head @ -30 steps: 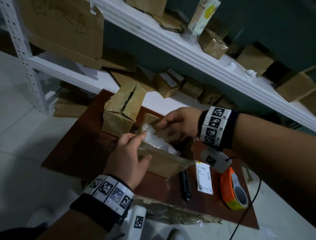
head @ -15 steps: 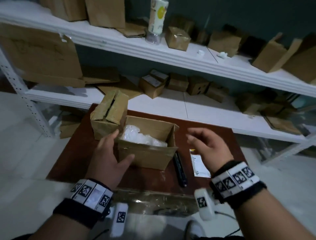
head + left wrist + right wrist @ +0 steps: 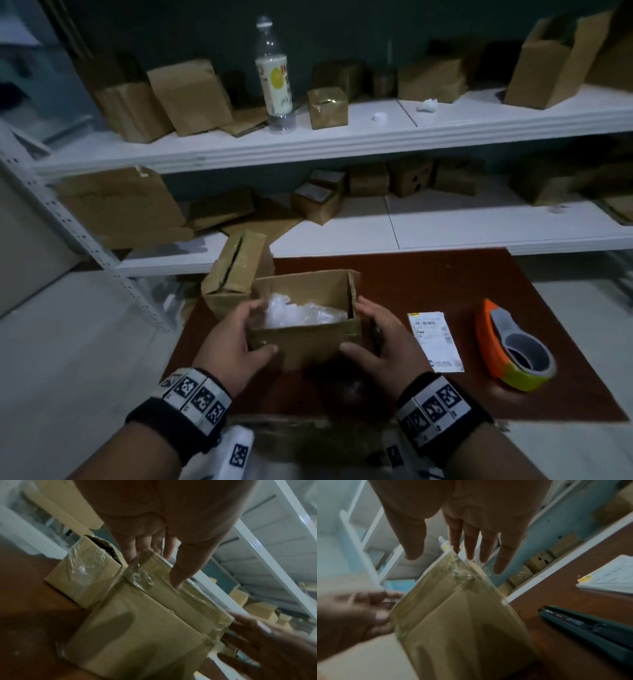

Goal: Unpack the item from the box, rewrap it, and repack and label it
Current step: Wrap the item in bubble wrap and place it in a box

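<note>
An open cardboard box (image 3: pixel 308 342) stands on the brown table (image 3: pixel 428 284) with a bubble-wrapped item (image 3: pixel 298 313) inside it. My left hand (image 3: pixel 253 329) lies against the box's left end, fingers straight at the corner and thumb on the taped front edge (image 3: pixel 159 563). My right hand (image 3: pixel 363 329) flanks the right end with its thumb at the front face. In the right wrist view its fingers (image 3: pixel 471 545) are spread and straight just above the box (image 3: pixel 453 615). A white shipping label (image 3: pixel 433 339) lies right of the box.
A second taped box (image 3: pixel 236 270) stands behind the open one at the left. An orange tape dispenser (image 3: pixel 513 346) sits at the right of the table. A dark pen-like tool (image 3: pixel 590 628) lies beside my right hand. White shelves (image 3: pixel 342 137) with several boxes stand behind.
My right hand left the inside of the box, swung out to the right, then came back to the box's right end. My left hand shifted to the left end.
</note>
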`<control>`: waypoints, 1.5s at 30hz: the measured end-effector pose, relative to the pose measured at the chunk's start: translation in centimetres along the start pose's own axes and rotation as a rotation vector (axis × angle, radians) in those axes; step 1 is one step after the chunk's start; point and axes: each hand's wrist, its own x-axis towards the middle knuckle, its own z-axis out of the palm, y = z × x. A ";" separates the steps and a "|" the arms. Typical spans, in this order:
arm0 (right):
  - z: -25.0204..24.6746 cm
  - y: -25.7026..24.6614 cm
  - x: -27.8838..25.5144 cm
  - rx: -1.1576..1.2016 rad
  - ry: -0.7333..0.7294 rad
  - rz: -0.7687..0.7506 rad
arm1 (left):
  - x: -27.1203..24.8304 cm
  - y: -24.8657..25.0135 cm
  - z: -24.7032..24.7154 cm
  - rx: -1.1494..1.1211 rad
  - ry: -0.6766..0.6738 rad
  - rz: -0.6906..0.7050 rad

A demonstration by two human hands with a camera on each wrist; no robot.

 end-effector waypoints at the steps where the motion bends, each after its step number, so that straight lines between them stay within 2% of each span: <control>1: -0.3 0.3 0.2 0.024 0.007 0.002 | 0.0 0.2 0.2 0.018 -0.012 0.006; 6: -0.5 2.0 -0.4 0.070 0.003 0.053 | -0.7 1.6 1.6 0.140 -0.060 0.026; 9: -0.5 2.6 -0.9 0.032 -0.006 0.038 | -1.3 2.0 1.7 0.239 -0.001 0.052; 12: -0.8 2.9 -1.4 0.032 -0.006 0.026 | -1.8 1.4 1.5 0.234 0.036 0.001; 16: -1.1 3.2 -1.6 0.027 -0.019 0.041 | -1.9 1.3 1.4 0.335 -0.076 -0.009; 25: -1.7 3.6 -1.6 0.007 -0.039 0.079 | -0.5 3.8 1.7 0.650 -0.227 0.108; 28: -2.1 3.6 -1.8 -0.011 -0.027 0.067 | -0.5 3.7 1.7 0.658 -0.259 0.114; 35: -1.5 2.6 -1.9 -0.021 -0.105 0.034 | -0.4 3.9 1.2 0.676 -0.300 0.134; 40: -1.5 1.8 -2.1 -0.046 -0.049 0.036 | -0.2 3.8 1.0 0.692 -0.314 0.116; 45: -1.5 1.7 -2.0 -0.079 -0.083 0.075 | -0.2 3.7 1.0 0.691 -0.304 0.125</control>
